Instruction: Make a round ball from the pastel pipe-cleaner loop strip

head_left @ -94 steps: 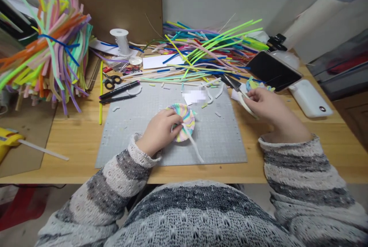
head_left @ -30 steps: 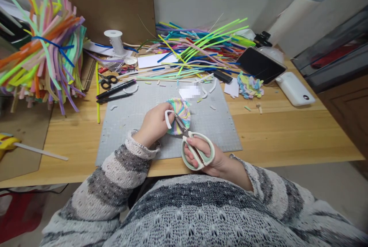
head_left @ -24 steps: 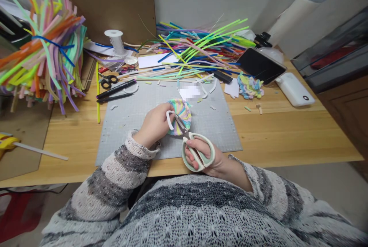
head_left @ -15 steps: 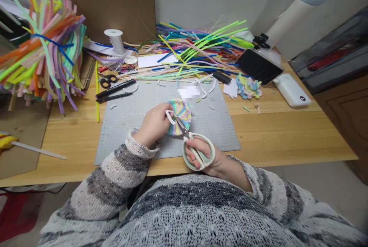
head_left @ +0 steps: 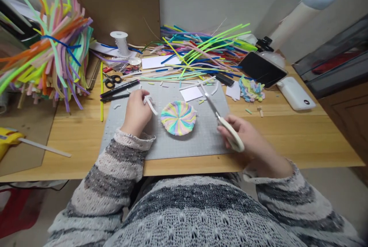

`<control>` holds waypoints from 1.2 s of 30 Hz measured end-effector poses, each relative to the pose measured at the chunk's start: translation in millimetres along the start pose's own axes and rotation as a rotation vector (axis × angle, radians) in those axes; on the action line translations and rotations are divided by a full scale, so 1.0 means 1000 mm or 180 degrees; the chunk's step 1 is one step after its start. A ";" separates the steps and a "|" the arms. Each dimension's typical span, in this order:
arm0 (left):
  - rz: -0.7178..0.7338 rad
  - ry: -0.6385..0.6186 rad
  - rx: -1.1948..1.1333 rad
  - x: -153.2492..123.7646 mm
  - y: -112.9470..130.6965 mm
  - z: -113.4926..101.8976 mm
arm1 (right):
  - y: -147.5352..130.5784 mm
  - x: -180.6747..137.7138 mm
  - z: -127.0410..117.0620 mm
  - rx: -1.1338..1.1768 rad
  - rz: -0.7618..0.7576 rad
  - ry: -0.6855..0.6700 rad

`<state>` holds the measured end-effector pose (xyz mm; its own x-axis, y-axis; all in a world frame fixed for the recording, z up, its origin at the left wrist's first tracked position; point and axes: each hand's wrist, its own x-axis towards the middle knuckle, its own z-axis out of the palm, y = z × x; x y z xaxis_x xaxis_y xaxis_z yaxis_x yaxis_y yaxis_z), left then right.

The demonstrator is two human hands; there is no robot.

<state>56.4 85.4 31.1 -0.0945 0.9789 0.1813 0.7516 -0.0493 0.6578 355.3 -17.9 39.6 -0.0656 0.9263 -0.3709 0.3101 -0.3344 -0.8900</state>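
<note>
My left hand (head_left: 137,111) is closed on a bent white pipe cleaner piece (head_left: 150,105) above the left half of the grey cutting mat (head_left: 149,145). On the mat between my hands lies a round pleated disc (head_left: 178,118) in pastel stripes, touched by neither hand. To its right, my right hand (head_left: 244,134) grips the pale-handled scissors (head_left: 222,120), blades pointing away from me and up to the left. A white card (head_left: 191,94) and small fuzzy offcuts lie just beyond the disc.
Behind the mat spreads a heap of colourful pipe cleaners (head_left: 201,49). A thick bundle (head_left: 57,44) stands left. Black scissors (head_left: 112,81), markers (head_left: 120,89), and a spool (head_left: 120,43) are near. At right are a phone (head_left: 263,69), a white device (head_left: 296,94), and a yellow glue gun (head_left: 8,138) at left.
My hands have moved apart. The striped disc now lies on the mat, out of my left hand, which has shifted left with the white piece. My right hand has carried the scissors right.
</note>
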 end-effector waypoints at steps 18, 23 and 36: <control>0.0622 -0.0510 -0.0312 -0.031 0.016 0.032 | -0.028 0.061 0.057 -0.0088 0.0110 -0.0881; 0.0219 0.0233 -0.1822 -0.038 0.021 0.032 | -0.030 0.080 0.060 0.0431 -0.1066 -0.0025; -0.1112 -0.1339 -0.3349 -0.057 0.036 0.038 | -0.023 0.073 0.077 0.1494 -0.0677 0.0120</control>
<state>114.1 35.4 16.4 0.1818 0.9503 -0.2529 -0.1972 0.2872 0.9373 270.4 44.5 12.5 -0.0440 0.9850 -0.1668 -0.1660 -0.1719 -0.9710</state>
